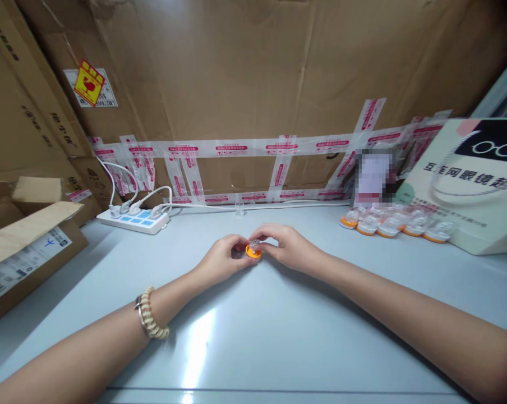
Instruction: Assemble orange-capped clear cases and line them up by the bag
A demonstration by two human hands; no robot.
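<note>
My left hand (225, 257) pinches a small round orange base (253, 253) by its left side, just above the table. At its upper right, my right hand (281, 242) closes thumb and fingers on a small clear plastic part (254, 244) that sits at the orange base. Whether the two pieces are joined I cannot tell, as my fingers cover part of them. A small clear cup-like piece (240, 209) stands on the table beyond my hands. To the right, several clear-topped pieces with orange bottoms (390, 225) are grouped together.
A white power strip (138, 219) with plugged-in cables lies back left, beside an open cardboard box (35, 247). A pale bag with glasses printed on it (468, 185) stands at the right. A large taped cardboard sheet (236, 73) rises behind the table (253, 336).
</note>
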